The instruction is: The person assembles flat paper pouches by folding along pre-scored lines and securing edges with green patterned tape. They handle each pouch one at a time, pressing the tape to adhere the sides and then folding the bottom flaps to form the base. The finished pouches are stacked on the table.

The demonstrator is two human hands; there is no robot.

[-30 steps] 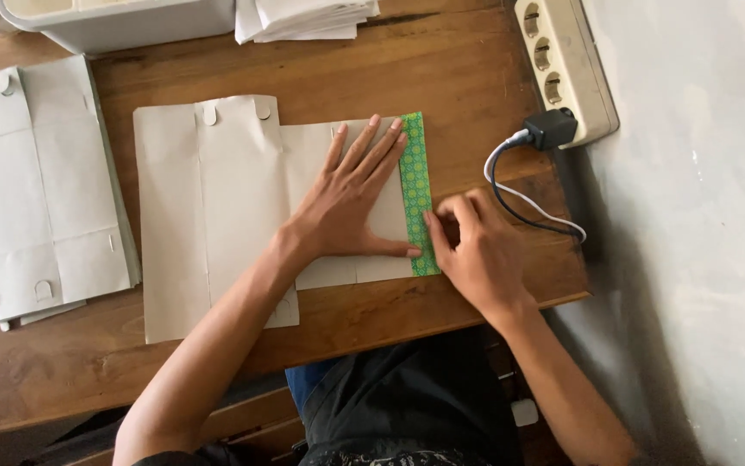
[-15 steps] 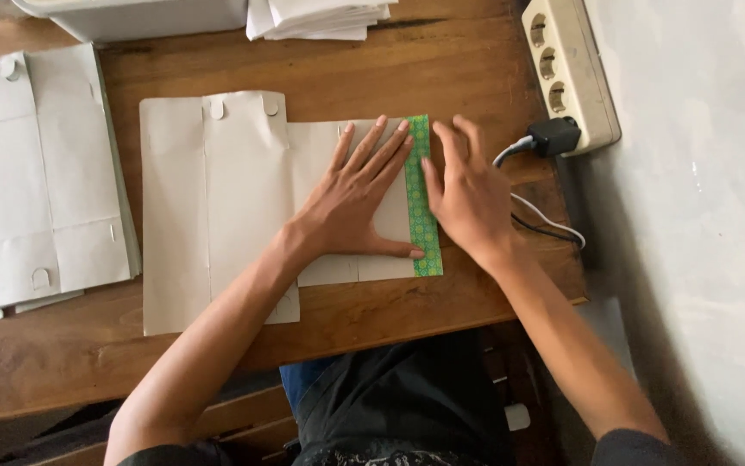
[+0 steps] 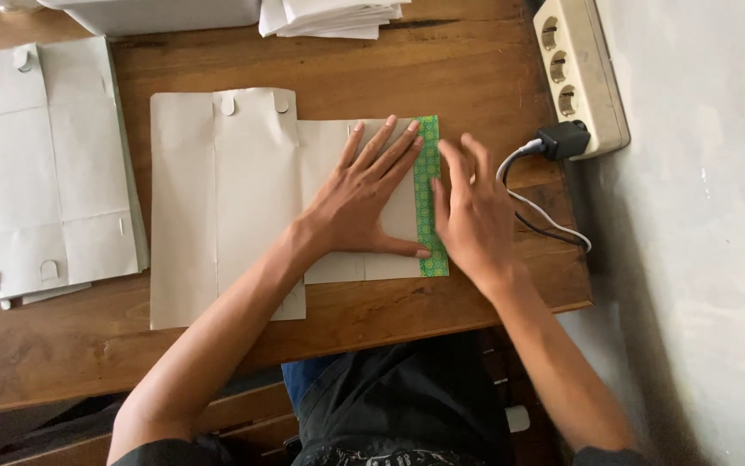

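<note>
Pressing flat on the grey paper sheet (image 3: pixel 234 198), the left hand (image 3: pixel 364 203) is spread wide, palm down, fingers pointing toward 1 o'clock; nothing is held in its grip. The right hand (image 3: pixel 474 216) is laid open just beside it, at 3 o'clock, fingertips touching the green patterned strip (image 3: pixel 429 194) that runs along the sheet's folded right edge; its grip is also empty and flat.

The sheet lies at the centre of the wooden counter (image 3: pixel 476 69), with round tabs along its far edge. A stack of similar flat sheets (image 3: pixel 44 164) is seen at 9 o'clock, and a pile of folded white paper (image 3: pixel 329 15) at 12 o'clock. A grey tray or box (image 3: pixel 157 13) is cut off at 11 o'clock; its contents cannot be told. A power strip (image 3: pixel 579 73) with a black plug (image 3: pixel 562 138) and white cable (image 3: pixel 553 220) sits at 2 o'clock.

Risk, as judged: the fold could be skewed if the left palm slips, and the strip could be creased by uneven pressing. The cable lies near the right wrist and could be snagged.
</note>
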